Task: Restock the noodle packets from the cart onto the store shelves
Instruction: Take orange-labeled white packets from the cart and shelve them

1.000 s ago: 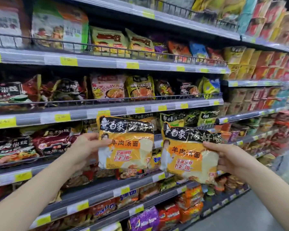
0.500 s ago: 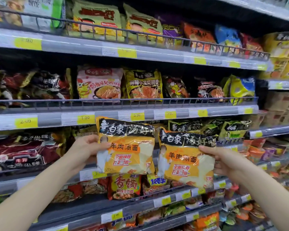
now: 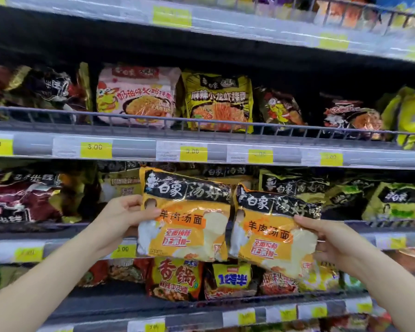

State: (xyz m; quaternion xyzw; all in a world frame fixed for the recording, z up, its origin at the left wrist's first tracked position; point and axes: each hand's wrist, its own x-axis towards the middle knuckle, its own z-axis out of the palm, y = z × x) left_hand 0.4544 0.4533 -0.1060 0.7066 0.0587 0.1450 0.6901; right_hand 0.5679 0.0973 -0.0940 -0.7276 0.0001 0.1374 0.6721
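Note:
I hold two matching orange-and-black noodle packets side by side, upright, in front of the middle shelf. My left hand (image 3: 122, 219) grips the left packet (image 3: 185, 219) by its left edge, thumb on the front. My right hand (image 3: 326, 238) grips the right packet (image 3: 271, 233) by its right edge. The two packets nearly touch at their inner edges. Behind them, on the shelf (image 3: 391, 240), stand packets with the same black top band (image 3: 216, 172).
The shelf above (image 3: 134, 149) has a wire rail, yellow price tags, a pink packet (image 3: 137, 97) and a yellow packet (image 3: 218, 101). Dark red packets (image 3: 19, 200) sit at the left, green ones (image 3: 395, 202) at the right. The lower shelf (image 3: 201, 315) holds more packets.
The view has drawn closer to the shelves and tilted up. Both hands have brought the two packets nearer to the middle shelf, and the packets now sit closer together.

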